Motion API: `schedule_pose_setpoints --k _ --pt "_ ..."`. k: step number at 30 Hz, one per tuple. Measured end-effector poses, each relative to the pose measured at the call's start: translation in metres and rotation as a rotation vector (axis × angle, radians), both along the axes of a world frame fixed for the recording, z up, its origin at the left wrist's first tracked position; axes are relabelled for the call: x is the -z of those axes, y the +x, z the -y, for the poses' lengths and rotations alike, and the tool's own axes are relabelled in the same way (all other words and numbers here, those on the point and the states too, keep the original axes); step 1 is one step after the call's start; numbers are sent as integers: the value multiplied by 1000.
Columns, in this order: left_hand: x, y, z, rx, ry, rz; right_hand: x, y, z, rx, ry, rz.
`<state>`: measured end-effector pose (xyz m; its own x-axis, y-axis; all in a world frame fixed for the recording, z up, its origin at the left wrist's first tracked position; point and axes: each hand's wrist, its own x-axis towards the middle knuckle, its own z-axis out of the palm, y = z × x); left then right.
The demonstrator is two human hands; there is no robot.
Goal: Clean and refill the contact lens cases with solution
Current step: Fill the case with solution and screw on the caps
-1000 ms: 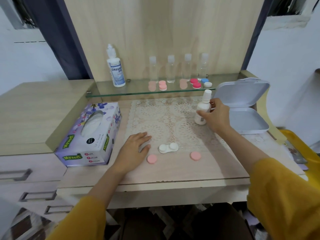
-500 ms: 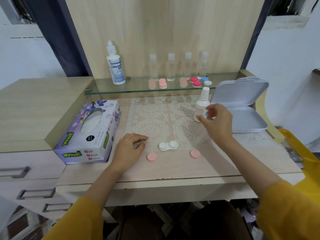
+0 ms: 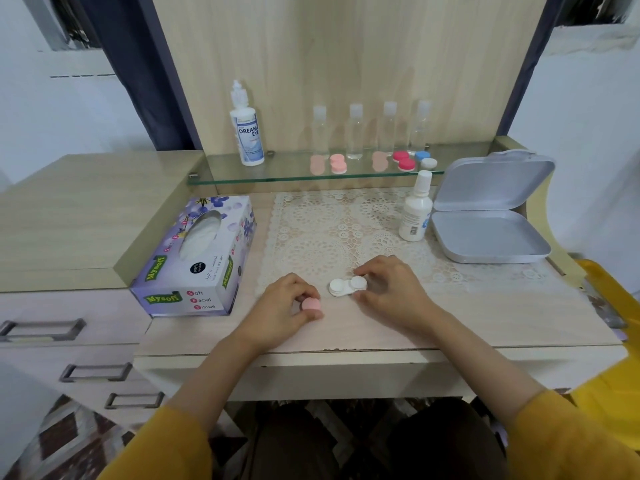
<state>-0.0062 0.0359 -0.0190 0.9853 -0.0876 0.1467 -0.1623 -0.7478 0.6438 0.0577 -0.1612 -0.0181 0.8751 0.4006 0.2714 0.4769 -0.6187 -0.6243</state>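
I am working over a pale desk [image 3: 502, 327] with a lace mat [image 3: 322, 233] spread across its back half. On the left sits a tissue box [image 3: 194, 258], and on the right an open grey tin [image 3: 491, 237], its lid tilted up. Above them a glass shelf [image 3: 263, 176] carries the large solution bottle [image 3: 247, 133], four small clear bottles and several spare coloured cases. A small white bottle [image 3: 415, 213] stands upright on the mat, just beside the tin.

My right hand [image 3: 394, 296] is curled about the right end of the white lens case [image 3: 346, 286], forefinger behind it and thumb in front, steadying it where the mat meets the bare desk. My left hand [image 3: 282, 311] pinches a pink cap [image 3: 310, 304] against the desk, just left of the case.

I judge I am about to cap the left well. Whether the wells hold solution I cannot tell from this angle.

The risks are small ones. If I bring the cap on tilted it will cross-thread and leak. If the right hand lets the case rock on the mat's edge, any fluid inside spills. The cap could also slip from the pinch and roll off the near edge.
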Motion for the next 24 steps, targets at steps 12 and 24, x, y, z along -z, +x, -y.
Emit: schedule_pose_setpoints --k 12,24 --pt "-11 25 31 -74 -117 171 4 1 0 -6 53 7" --pt "-9 25 37 -23 -59 68 8 4 1 -17 77 21"
